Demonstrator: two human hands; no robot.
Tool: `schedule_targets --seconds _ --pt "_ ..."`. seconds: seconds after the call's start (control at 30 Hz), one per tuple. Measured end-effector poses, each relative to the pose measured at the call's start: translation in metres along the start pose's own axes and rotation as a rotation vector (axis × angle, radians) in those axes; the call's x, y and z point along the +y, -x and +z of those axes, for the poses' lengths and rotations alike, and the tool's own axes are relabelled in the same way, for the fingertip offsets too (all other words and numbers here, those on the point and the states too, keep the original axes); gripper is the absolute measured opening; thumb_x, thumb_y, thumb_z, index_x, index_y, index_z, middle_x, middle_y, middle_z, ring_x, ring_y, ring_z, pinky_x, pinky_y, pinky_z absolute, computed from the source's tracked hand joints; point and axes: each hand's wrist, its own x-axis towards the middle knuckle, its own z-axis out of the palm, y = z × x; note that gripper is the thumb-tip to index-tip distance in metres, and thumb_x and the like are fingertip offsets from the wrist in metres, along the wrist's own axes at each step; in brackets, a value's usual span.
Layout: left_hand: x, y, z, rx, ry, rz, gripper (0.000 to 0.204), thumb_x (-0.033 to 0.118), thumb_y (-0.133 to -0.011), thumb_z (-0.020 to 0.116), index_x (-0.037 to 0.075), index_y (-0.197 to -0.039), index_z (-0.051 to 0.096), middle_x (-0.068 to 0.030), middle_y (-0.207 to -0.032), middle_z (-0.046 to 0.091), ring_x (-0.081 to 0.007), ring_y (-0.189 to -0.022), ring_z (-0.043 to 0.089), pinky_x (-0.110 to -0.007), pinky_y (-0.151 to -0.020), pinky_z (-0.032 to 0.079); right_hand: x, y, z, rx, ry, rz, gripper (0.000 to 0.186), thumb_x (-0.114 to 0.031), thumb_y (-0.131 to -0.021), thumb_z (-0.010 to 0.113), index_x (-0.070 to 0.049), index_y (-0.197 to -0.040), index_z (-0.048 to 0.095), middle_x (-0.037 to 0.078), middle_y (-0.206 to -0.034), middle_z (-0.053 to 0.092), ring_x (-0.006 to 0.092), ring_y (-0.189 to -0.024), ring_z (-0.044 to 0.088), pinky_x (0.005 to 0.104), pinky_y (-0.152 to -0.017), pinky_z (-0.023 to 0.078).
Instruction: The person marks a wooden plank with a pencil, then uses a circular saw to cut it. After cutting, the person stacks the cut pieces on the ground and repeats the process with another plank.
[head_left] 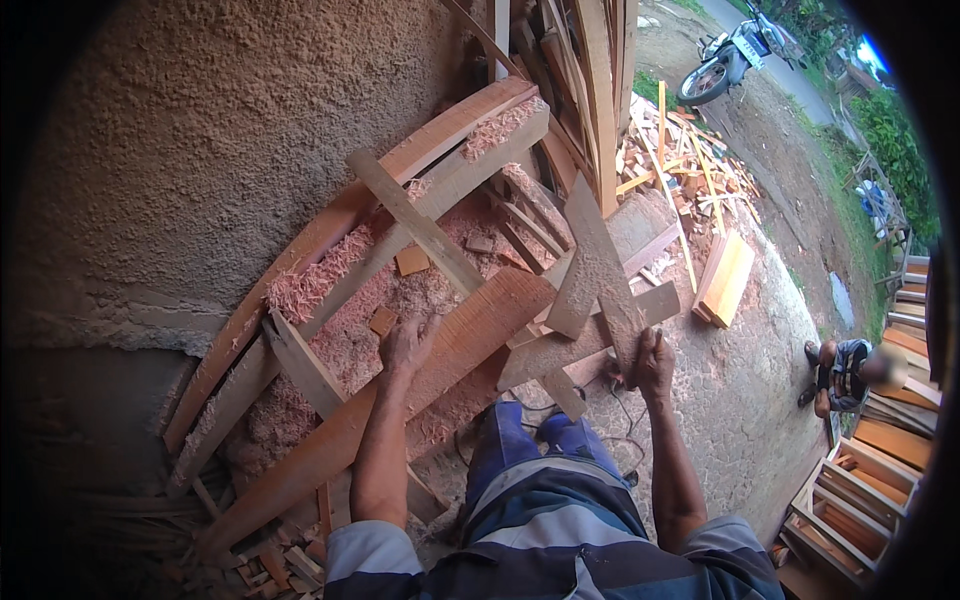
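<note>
A long reddish-brown plank (470,325) slants across in front of me, its upper end dusted with shavings. My left hand (408,345) is closed over the plank's far edge, its fingertips partly hidden. Farther right, my right hand (652,365) is closed, thumb uppermost, at the lower end of a narrow, dusty board (618,310). This board meets another dusty board (575,285) at an angle. A shorter crosspiece (590,340) lies below them. Something small and red shows beside my right fingers, too little of it to name.
A curved timber (330,230) and a grey beam (380,250) lean along the rough wall (250,120), heaped with pink shavings (325,275). Offcuts (690,150) and a block (725,278) lie at right. Cables (630,430) trail by my legs. A person (855,375) sits far right; a motorcycle (735,60) stands beyond.
</note>
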Motion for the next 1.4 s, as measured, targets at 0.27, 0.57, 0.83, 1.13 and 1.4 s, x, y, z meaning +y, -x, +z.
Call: schedule_targets --seconds 0.27,0.57,0.83,1.13,1.4 --pt "-0.1 0.052 -0.024 -0.264 -0.036 -0.171 0.09 0.081 -0.093 0.038 -0.002 -0.093 0.071 -0.0304 -0.086 0.067 -0.0469 -0.087 0.068 -0.052 -0.077 0.05 -0.035 0.063 0.056 -0.294 0.118 -0.063 0.031 -0.029 -0.102 0.063 -0.004 -0.083 0.06 0.013 -0.067 0.059 0.0178 -0.061 0.055 0.0378 -0.06 0.046" --pt "-0.12 0.054 -0.017 -0.119 0.112 -0.07 0.085 0.084 -0.09 0.039 0.005 -0.088 0.07 -0.0248 -0.088 0.069 -0.0475 -0.088 0.066 -0.052 -0.076 0.051 -0.075 0.08 0.116 -0.561 0.1 -0.013 0.038 -0.044 -0.096 0.064 -0.007 -0.089 0.063 0.024 -0.079 0.067 0.0436 -0.078 0.069 0.0506 -0.067 0.052" --pt "-0.125 0.035 -0.035 -0.163 0.044 -0.122 0.085 0.078 -0.092 0.049 -0.003 -0.108 0.07 -0.0264 -0.096 0.07 -0.0419 -0.095 0.069 -0.049 -0.084 0.052 -0.081 0.062 0.134 -0.662 0.125 -0.022 0.033 -0.041 -0.1 0.059 -0.009 -0.101 0.069 0.02 -0.08 0.069 0.035 -0.075 0.07 0.0453 -0.068 0.053" --pt "-0.011 0.034 0.023 0.273 0.059 0.279 0.101 0.071 -0.088 0.062 -0.002 -0.152 0.038 -0.0279 -0.155 0.041 -0.0444 -0.146 0.034 -0.058 -0.12 0.023 -0.084 0.063 0.137 -0.753 0.009 0.006 0.035 -0.041 -0.1 0.055 -0.01 -0.104 0.07 0.023 -0.086 0.07 0.0407 -0.082 0.069 0.0493 -0.072 0.052" --pt "0.004 0.037 0.027 0.123 0.074 0.229 0.116 0.064 -0.083 0.069 -0.003 -0.16 0.015 -0.0316 -0.166 0.014 -0.0438 -0.156 0.007 -0.062 -0.123 0.0 -0.076 0.059 0.141 -0.812 -0.138 0.01 0.038 -0.042 -0.102 0.052 -0.007 -0.105 0.068 0.026 -0.088 0.069 0.048 -0.088 0.067 0.0544 -0.073 0.05"
